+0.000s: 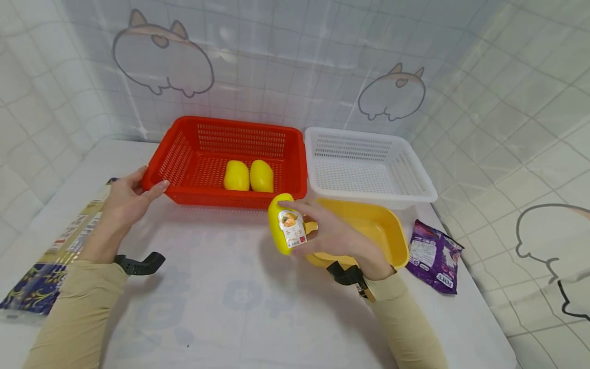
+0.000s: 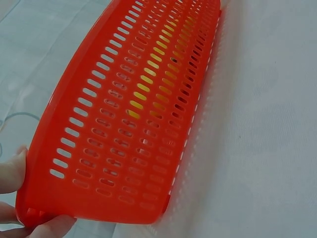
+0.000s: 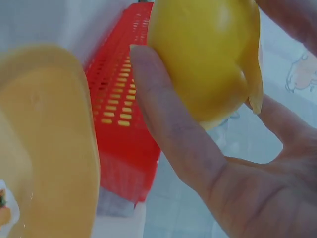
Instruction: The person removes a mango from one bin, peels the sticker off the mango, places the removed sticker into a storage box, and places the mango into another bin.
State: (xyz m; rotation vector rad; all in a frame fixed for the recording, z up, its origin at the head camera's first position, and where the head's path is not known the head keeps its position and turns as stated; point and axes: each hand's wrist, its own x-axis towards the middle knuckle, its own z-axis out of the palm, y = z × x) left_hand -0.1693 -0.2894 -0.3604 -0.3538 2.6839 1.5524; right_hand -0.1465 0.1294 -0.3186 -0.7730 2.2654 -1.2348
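Note:
My left hand (image 1: 126, 201) grips the near left corner of a red slotted basket (image 1: 239, 199), thumb on the outside in the left wrist view. Inside that basket two yellow mango-shaped pieces (image 1: 237, 176) lie side by side toward the right. My right hand (image 1: 338, 233) holds another yellow mango-shaped piece (image 1: 276, 225) upright above the table, just in front of the basket. A white label with a fruit picture faces me on it. In the right wrist view the fingers wrap round the yellow piece (image 3: 203, 54), and a thin flap stands out from its side.
Under my right wrist is a yellow tub (image 1: 389, 225); the right wrist view shows a fruit-picture label (image 3: 7, 208) there. A white basket (image 1: 369, 192) stands behind it. A purple packet (image 1: 433, 256) lies right, a gold and blue packet (image 1: 43, 277) left. Tiled-pattern sheeting surrounds the table.

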